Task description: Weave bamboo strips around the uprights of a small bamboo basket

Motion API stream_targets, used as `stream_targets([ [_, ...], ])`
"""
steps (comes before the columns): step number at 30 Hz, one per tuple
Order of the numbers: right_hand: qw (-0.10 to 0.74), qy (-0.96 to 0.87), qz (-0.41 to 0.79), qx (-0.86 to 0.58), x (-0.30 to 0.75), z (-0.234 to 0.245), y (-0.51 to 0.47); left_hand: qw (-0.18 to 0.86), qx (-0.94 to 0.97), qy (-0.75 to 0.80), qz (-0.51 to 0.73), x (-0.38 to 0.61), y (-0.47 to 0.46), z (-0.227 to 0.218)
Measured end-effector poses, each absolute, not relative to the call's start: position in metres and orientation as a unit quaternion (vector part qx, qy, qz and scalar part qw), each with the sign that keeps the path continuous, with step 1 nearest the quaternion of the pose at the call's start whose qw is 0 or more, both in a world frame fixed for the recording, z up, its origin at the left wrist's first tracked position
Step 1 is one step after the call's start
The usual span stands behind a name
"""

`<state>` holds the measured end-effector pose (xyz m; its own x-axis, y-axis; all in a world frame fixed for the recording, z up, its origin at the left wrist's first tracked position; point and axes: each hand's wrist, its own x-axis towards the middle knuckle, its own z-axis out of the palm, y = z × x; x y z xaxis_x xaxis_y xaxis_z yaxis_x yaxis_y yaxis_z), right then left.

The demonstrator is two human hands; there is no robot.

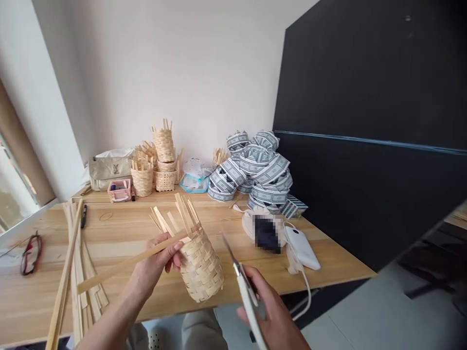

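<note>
Gripping a small woven basket near its mouth with the left hand, over the front edge of a pale wooden table. Tilted, with the rounded base toward the lower right, and plaited from flat, cream-coloured splints in a chunky over-and-under check. Bristling at the mouth with thin, uneven stakes.

Pinching beneath the left thumb a long, flat strip, smooth and straw-coloured, slanting from the rim of the woven basket toward the lower left. Clasping white-handled scissors in the right hand, with curled fingers and with slim metal pointing up and away, just beside the woven basket but apart from it. Too blurred at the tip to tell how the blades stand.

Fanned out at left in loose splints, straight-edged and thin, over visible wood grain, near a slender black pen and red-framed glasses. Lined at the back with more baskets, some stacked, between a boxy beige handbag and a crumpled, translucent plastic bag. Heaped farther right with coils of patterned band, grey and white, beside a broad, matte black panel.
</note>
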<state>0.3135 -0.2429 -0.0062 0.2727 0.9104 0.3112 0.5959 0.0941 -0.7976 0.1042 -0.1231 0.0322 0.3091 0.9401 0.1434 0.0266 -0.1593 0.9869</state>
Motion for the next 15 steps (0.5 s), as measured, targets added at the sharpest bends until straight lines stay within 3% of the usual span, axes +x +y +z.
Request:
stream_targets([
  [5, 0.365, -0.615, 0.089, -0.693, 0.302, 0.009, -0.257, 0.527, 0.634, 0.387, 0.413, 0.126, -0.137, 0.033],
  [15, 0.321, -0.636, -0.020, -0.701, 0.303, 0.007, -0.264, 0.564, 0.639, 0.373, 0.367, 0.154, -0.158, 0.026],
])
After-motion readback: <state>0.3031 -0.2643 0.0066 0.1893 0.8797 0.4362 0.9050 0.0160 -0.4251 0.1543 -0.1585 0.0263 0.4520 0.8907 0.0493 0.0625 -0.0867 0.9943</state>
